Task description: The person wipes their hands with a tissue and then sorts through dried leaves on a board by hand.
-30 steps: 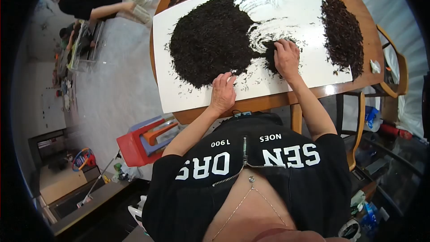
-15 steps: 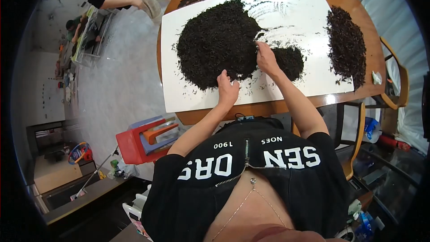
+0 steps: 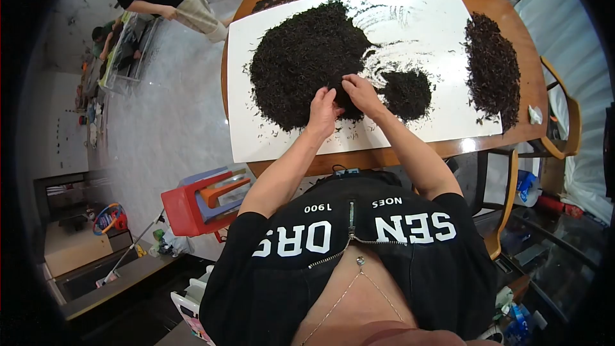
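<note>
The right hand has left the small heap of dark, shredded leaf, probably loose tea, where it lay a second ago, and has swung across to the near right edge of the large pile. There it comes up just beside the left hand, which has stayed at that near edge. The two hands thus face each other over one patch of leaf, so the work seems to have shifted from the small heap to picking or sorting by hand at the large pile's margin. The left thumb and forefinger are close together and the other fingers half curled; the right fingers are bent, tips drawn in over the leaf. Whether either hand has hold of any leaf cannot be told. The large pile covers the left of the white board on the wooden tabletop; the small heap sits uncovered to its right, and a browner pile lies along the board's right edge.
</note>
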Demonstrator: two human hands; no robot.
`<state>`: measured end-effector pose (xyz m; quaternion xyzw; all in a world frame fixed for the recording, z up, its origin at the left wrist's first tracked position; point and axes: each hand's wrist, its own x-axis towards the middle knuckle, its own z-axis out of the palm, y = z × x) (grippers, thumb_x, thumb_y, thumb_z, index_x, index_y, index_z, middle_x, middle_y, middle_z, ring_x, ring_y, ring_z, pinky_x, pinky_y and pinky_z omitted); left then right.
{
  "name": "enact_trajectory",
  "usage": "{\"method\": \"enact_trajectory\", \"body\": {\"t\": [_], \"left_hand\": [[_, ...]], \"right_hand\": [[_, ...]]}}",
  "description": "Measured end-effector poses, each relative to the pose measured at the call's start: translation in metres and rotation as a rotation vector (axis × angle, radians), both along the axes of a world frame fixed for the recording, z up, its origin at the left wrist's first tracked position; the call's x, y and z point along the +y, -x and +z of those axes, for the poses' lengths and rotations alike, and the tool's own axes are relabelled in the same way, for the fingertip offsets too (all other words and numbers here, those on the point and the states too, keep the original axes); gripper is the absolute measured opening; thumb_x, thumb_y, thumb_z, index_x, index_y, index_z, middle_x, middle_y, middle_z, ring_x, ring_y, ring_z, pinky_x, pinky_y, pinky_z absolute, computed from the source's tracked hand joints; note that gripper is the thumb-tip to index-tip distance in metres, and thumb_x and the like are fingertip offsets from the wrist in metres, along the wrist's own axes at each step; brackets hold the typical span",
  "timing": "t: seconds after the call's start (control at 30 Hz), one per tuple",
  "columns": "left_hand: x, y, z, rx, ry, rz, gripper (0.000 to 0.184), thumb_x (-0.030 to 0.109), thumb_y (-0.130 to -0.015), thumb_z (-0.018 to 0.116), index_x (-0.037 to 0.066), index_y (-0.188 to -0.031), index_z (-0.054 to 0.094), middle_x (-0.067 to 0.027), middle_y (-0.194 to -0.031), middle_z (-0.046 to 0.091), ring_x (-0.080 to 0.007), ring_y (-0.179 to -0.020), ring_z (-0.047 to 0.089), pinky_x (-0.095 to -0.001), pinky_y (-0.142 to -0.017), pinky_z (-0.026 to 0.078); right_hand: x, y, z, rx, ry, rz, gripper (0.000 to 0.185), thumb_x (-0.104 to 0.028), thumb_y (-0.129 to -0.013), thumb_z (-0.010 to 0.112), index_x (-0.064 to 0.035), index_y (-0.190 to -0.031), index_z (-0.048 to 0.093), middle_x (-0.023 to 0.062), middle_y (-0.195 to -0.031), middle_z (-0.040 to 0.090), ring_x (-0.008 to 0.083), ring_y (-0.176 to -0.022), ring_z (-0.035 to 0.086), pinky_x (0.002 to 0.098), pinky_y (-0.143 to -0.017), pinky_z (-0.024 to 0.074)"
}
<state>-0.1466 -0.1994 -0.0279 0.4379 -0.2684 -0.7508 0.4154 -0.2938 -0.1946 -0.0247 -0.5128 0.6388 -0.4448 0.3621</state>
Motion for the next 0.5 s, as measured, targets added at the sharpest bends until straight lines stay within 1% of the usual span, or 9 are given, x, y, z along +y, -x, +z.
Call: {"method": "enact_trajectory", "body": {"t": [0.1,0.13,0.27,0.33,0.37,0.43,0.47,0.5], "left_hand": [[-0.007,-0.002,0.003,-0.023,0.034,-0.087,0.039,0.002,-0.088,0.054,-0.002,-0.128,0.054,-0.0118,-0.114,0.063,-0.0155,-0.088,0.060,-0.0265,-0.077,0.049],[-0.008,-0.002,0.004,-0.021,0.036,-0.086,0.039,0.002,-0.088,0.054,-0.002,-0.128,0.054,-0.0118,-0.114,0.063,-0.0155,-0.088,0.060,-0.0265,-0.077,0.049],[-0.004,-0.004,0.005,-0.459,0.433,-0.223,0.030,0.001,-0.087,0.055,-0.001,-0.116,0.063,-0.0074,-0.103,0.066,-0.0132,-0.083,0.058,-0.0251,-0.071,0.049],[-0.004,-0.007,0.008,-0.484,0.417,-0.236,0.029,0.001,-0.087,0.055,0.000,-0.114,0.064,-0.0073,-0.102,0.067,-0.0128,-0.082,0.058,-0.0246,-0.071,0.049],[-0.003,-0.009,0.011,-0.511,0.402,-0.247,0.028,0.001,-0.087,0.055,0.000,-0.112,0.065,-0.0071,-0.100,0.068,-0.0123,-0.082,0.058,-0.0242,-0.071,0.048],[0.000,-0.014,0.015,-0.565,0.374,-0.270,0.026,0.001,-0.087,0.054,0.002,-0.108,0.068,-0.0067,-0.097,0.069,-0.0115,-0.080,0.057,-0.0232,-0.071,0.048],[0.002,-0.015,0.018,-0.566,0.366,-0.269,0.026,0.001,-0.087,0.054,0.002,-0.108,0.068,-0.0067,-0.097,0.069,-0.0115,-0.080,0.057,-0.0232,-0.071,0.048],[0.006,-0.018,0.020,-0.638,0.442,-0.269,0.027,0.001,-0.086,0.055,0.003,-0.110,0.068,-0.0077,-0.099,0.068,-0.0130,-0.082,0.058,-0.0241,-0.074,0.048]], "right_hand": [[0.003,0.005,0.011,0.087,-0.034,0.126,0.025,-0.011,-0.088,0.056,0.0002,-0.109,0.065,0.0126,-0.104,0.069,0.0270,-0.091,0.063,0.0314,-0.081,0.0499],[0.004,0.007,0.012,0.089,-0.033,0.127,0.025,-0.011,-0.088,0.056,0.0002,-0.109,0.065,0.0126,-0.104,0.069,0.0270,-0.091,0.063,0.0314,-0.081,0.0499],[0.015,0.021,0.012,0.223,0.155,0.150,0.023,-0.007,-0.084,0.057,0.0008,-0.104,0.067,0.0151,-0.097,0.068,0.0321,-0.086,0.064,0.0363,-0.078,0.0507],[0.018,0.033,0.007,0.246,0.190,0.151,0.024,-0.002,-0.083,0.056,0.0005,-0.105,0.066,0.0146,-0.098,0.068,0.0320,-0.084,0.064,0.0366,-0.077,0.0511],[0.019,0.037,0.009,0.244,0.182,0.153,0.024,-0.002,-0.083,0.056,0.0005,-0.105,0.066,0.0146,-0.098,0.068,0.0320,-0.084,0.064,0.0366,-0.077,0.0511],[0.021,0.047,0.014,0.280,0.147,0.091,0.027,-0.001,-0.083,0.058,0.0000,-0.109,0.065,0.0123,-0.103,0.068,0.0284,-0.088,0.064,0.0346,-0.079,0.0512],[0.024,0.051,0.017,0.277,0.141,0.094,0.027,-0.001,-0.083,0.058,0.0000,-0.109,0.065,0.0123,-0.103,0.068,0.0284,-0.088,0.064,0.0346,-0.079,0.0512],[0.027,0.057,0.020,0.277,0.145,0.081,0.027,-0.001,-0.083,0.058,-0.0002,-0.110,0.065,0.0124,-0.104,0.068,0.0286,-0.089,0.064,0.0347,-0.080,0.0511]]}}
